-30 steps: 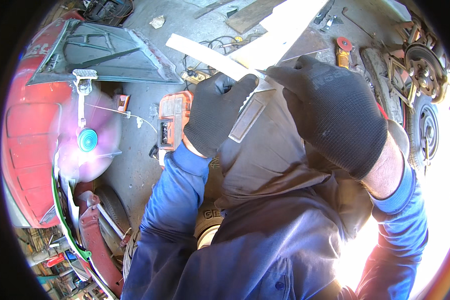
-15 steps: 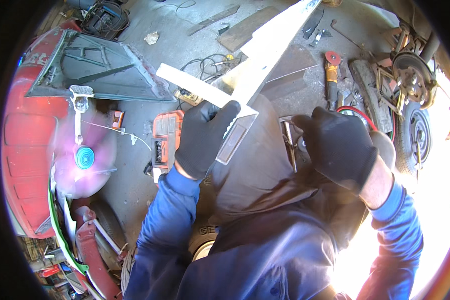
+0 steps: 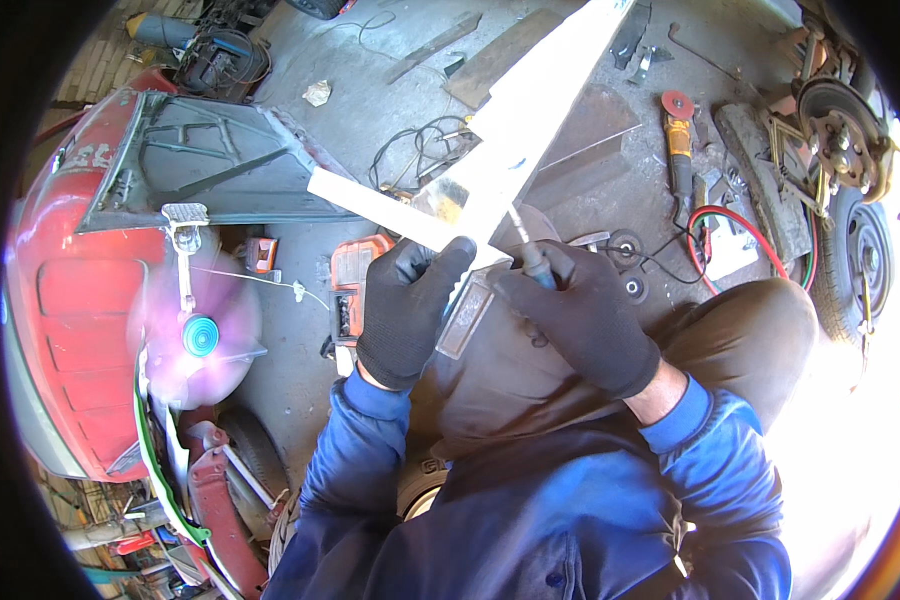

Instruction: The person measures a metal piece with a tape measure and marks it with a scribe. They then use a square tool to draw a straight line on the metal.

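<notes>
My left hand (image 3: 410, 310), in a black glove, is closed round the near end of a long, tapering white sheet-metal piece (image 3: 545, 105). A narrow white strip (image 3: 375, 208) sticks out from it to the left, and an angled, slotted end (image 3: 465, 318) shows beside my fingers. My right hand (image 3: 585, 320), also gloved in black, grips a slim tool (image 3: 537, 266) with a blue-grey handle and a thin pale shaft pointing up along the metal. Its tip is hard to make out, so I cannot tell its exact kind. Both hands are above my lap, close together.
An orange toolbox (image 3: 355, 268) and a spinning pink fan (image 3: 200, 336) stand left, near a red car body part (image 3: 95, 370). An angle grinder (image 3: 679, 150), a red hose (image 3: 735, 228) and a wheel (image 3: 863, 260) lie at right. Cables (image 3: 425, 145) cross the floor ahead.
My right hand has moved left and in beside the white metal, and the slim tool in it now shows clearly. My left hand keeps its hold. The whole view has shifted slightly.
</notes>
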`<state>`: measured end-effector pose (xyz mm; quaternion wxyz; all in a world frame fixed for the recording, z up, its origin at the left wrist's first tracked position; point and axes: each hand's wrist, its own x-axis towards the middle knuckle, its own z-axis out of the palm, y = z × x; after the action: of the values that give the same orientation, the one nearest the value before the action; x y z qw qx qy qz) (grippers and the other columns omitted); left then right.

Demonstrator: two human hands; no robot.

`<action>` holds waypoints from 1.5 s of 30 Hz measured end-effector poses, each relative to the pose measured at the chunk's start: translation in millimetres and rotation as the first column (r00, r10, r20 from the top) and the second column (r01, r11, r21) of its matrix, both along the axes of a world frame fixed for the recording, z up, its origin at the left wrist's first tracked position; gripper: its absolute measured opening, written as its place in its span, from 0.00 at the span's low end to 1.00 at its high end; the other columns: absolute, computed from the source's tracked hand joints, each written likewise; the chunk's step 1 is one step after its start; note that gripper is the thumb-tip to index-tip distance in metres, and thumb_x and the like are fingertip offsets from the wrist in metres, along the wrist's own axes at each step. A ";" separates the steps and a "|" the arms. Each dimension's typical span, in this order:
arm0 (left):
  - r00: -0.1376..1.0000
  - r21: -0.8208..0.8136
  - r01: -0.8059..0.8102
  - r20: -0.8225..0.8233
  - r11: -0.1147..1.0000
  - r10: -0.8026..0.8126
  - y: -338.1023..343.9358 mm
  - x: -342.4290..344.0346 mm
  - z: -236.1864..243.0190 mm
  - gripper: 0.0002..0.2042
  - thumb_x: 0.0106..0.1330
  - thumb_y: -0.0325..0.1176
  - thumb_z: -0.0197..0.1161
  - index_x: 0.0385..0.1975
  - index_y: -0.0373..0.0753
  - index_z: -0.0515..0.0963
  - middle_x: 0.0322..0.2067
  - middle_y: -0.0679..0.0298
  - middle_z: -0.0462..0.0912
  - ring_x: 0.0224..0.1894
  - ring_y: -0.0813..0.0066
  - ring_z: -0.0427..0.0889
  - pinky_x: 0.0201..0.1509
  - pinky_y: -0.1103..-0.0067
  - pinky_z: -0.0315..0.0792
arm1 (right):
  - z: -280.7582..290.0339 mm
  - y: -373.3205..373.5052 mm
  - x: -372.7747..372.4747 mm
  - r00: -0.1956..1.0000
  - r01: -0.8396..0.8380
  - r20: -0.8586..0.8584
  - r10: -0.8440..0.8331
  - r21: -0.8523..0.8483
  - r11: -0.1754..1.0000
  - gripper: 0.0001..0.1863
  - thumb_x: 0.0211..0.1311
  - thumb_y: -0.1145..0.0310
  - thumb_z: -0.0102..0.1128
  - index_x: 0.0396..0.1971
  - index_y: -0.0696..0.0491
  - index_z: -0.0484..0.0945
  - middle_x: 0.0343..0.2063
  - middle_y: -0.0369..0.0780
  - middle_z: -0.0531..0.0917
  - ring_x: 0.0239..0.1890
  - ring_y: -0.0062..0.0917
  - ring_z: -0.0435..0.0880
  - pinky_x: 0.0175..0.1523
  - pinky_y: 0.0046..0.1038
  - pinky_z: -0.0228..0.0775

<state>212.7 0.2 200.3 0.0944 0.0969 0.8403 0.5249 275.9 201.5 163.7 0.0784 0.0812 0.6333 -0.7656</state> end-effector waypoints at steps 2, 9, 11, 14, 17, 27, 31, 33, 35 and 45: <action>1.000 0.029 -0.002 0.012 1.000 0.002 3.4 -1.0 -1.5 0.16 0.78 0.38 0.71 0.28 0.36 0.84 0.21 0.75 0.74 0.25 0.88 0.66 0.29 0.80 0.61 | -7.7 -3.9 -3.4 0.994 0.011 -0.111 -0.003 0.074 0.997 0.18 0.73 0.60 0.73 0.31 0.60 0.80 0.18 0.35 0.72 0.25 0.17 0.68 0.31 0.32 0.65; 0.993 0.065 0.010 0.117 0.998 -0.018 12.7 -0.1 5.2 0.11 0.77 0.36 0.71 0.34 0.35 0.84 0.27 0.75 0.78 0.30 0.90 0.69 0.34 0.81 0.64 | -11.2 7.0 -15.9 0.994 0.062 -0.095 -0.060 0.016 0.998 0.18 0.74 0.60 0.72 0.29 0.58 0.80 0.20 0.34 0.75 0.24 0.17 0.70 0.31 0.30 0.65; 0.987 0.076 0.021 0.156 0.997 -0.033 12.7 0.1 6.7 0.09 0.77 0.35 0.71 0.40 0.35 0.84 0.30 0.76 0.79 0.31 0.90 0.70 0.35 0.83 0.66 | -0.8 21.4 -18.7 0.993 0.116 0.020 -0.114 -0.093 0.989 0.17 0.75 0.60 0.71 0.30 0.57 0.82 0.21 0.33 0.78 0.23 0.17 0.72 0.30 0.28 0.67; 0.982 0.045 0.064 0.175 0.997 -0.071 13.2 1.6 3.9 0.08 0.77 0.34 0.70 0.42 0.35 0.84 0.30 0.76 0.78 0.31 0.90 0.69 0.36 0.84 0.65 | 22.2 52.8 -17.5 0.966 0.254 -0.012 -0.260 -0.178 0.951 0.13 0.75 0.60 0.71 0.35 0.55 0.85 0.23 0.32 0.83 0.22 0.15 0.77 0.29 0.23 0.69; 0.992 0.054 0.045 0.112 0.998 -0.051 11.6 -0.7 1.0 0.08 0.78 0.35 0.70 0.41 0.36 0.84 0.28 0.77 0.76 0.30 0.90 0.67 0.35 0.84 0.63 | 37.9 73.1 -12.6 0.939 0.341 0.040 -0.341 -0.213 0.916 0.12 0.75 0.61 0.71 0.40 0.56 0.86 0.24 0.33 0.85 0.23 0.16 0.80 0.30 0.21 0.72; 0.998 0.029 0.044 0.054 0.999 -0.046 -4.4 -14.4 2.7 0.12 0.80 0.41 0.67 0.40 0.37 0.85 0.25 0.79 0.71 0.28 0.91 0.63 0.32 0.83 0.58 | 38.1 82.8 -5.4 0.909 0.417 0.030 -0.417 -0.124 0.900 0.13 0.75 0.61 0.71 0.42 0.58 0.87 0.23 0.36 0.86 0.21 0.16 0.81 0.27 0.19 0.70; 0.988 -0.006 -0.013 0.153 1.000 0.013 -3.7 -9.5 6.8 0.12 0.81 0.40 0.66 0.40 0.37 0.86 0.25 0.79 0.71 0.28 0.91 0.63 0.32 0.83 0.59 | 38.3 80.9 -1.7 0.915 0.404 0.049 -0.401 -0.089 0.910 0.13 0.76 0.62 0.70 0.40 0.57 0.85 0.23 0.36 0.86 0.19 0.15 0.80 0.25 0.19 0.69; 0.978 -0.006 -0.043 0.204 0.999 0.044 -2.4 -5.6 8.4 0.12 0.81 0.40 0.65 0.41 0.37 0.86 0.26 0.78 0.71 0.28 0.90 0.63 0.32 0.83 0.60 | 37.7 79.5 -0.4 0.927 0.372 0.079 -0.367 -0.065 0.926 0.13 0.76 0.61 0.69 0.40 0.57 0.85 0.23 0.36 0.86 0.19 0.15 0.79 0.25 0.18 0.68; 0.994 -0.040 0.000 0.112 0.999 0.005 -0.7 -2.8 8.9 0.13 0.82 0.40 0.65 0.42 0.36 0.85 0.26 0.78 0.71 0.29 0.90 0.63 0.33 0.83 0.61 | 35.8 77.6 0.3 0.929 0.367 0.075 -0.362 -0.077 0.927 0.13 0.77 0.61 0.69 0.40 0.57 0.84 0.23 0.36 0.86 0.18 0.15 0.79 0.25 0.18 0.68; 0.995 -0.035 0.018 0.096 0.999 -0.014 -0.6 13.5 17.1 0.12 0.81 0.37 0.65 0.45 0.32 0.84 0.34 0.71 0.79 0.37 0.85 0.72 0.44 0.80 0.70 | 22.7 59.6 3.7 0.955 0.279 0.148 -0.257 -0.155 0.948 0.11 0.78 0.63 0.64 0.38 0.56 0.83 0.22 0.36 0.85 0.17 0.16 0.78 0.23 0.20 0.67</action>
<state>226.2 -0.4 217.4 0.1405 0.0767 0.8433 0.5130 279.6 261.1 186.4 0.0199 0.2077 0.5408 -0.8148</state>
